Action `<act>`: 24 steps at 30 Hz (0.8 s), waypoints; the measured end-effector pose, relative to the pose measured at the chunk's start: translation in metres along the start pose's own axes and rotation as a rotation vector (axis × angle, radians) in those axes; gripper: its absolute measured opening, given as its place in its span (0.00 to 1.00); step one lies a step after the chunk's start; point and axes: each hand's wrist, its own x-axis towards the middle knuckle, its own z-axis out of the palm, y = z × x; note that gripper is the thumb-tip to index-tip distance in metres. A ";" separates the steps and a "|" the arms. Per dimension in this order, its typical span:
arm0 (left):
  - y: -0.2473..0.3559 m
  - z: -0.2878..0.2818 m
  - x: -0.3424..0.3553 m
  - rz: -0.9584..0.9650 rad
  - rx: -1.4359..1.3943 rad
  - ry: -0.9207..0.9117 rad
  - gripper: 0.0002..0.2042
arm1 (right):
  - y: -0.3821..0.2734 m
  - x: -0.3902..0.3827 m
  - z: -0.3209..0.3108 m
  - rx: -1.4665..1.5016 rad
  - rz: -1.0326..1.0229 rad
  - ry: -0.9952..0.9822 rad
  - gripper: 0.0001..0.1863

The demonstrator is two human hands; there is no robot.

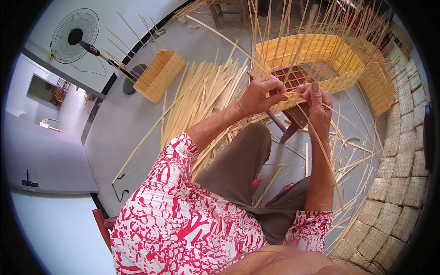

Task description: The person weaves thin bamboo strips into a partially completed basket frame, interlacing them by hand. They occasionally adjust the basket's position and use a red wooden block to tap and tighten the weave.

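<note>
A yellow woven bamboo basket (339, 85) with long upright strips rests on a dark wooden stool (290, 128) in front of me. My left hand (266, 94) is at its near left rim, thumb and fingers closed on a thin bamboo strip (327, 156). My right hand (317, 98) is a little to the right, also closed on that strip at the rim, thumb raised. The strip's long tail curves down beside my right forearm. My fingertips partly hide where it meets the weave.
Loose bamboo strips (197, 91) cover the floor. A smaller woven basket (156, 78) stands left near a standing fan (73, 36). Another woven basket (380, 91) is behind the right side, beside stacked woven pieces (392, 192). A red chair (103, 229) shows at lower left.
</note>
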 end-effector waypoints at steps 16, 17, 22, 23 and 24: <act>-0.013 0.012 -0.006 -0.033 0.037 0.146 0.06 | -0.002 0.010 -0.006 0.132 0.019 0.452 0.11; -0.012 0.011 -0.004 -0.035 0.032 0.109 0.07 | 0.000 0.009 -0.009 0.148 0.018 0.442 0.11; -0.017 -0.007 0.008 -0.121 0.025 -0.127 0.09 | 0.008 0.002 -0.020 0.048 -0.070 0.335 0.16; -0.018 -0.013 0.010 -0.102 0.036 -0.172 0.09 | 0.008 0.002 -0.020 0.015 -0.052 0.322 0.17; -0.019 -0.019 0.013 -0.083 0.047 -0.217 0.09 | 0.006 0.002 -0.020 -0.019 -0.033 0.308 0.19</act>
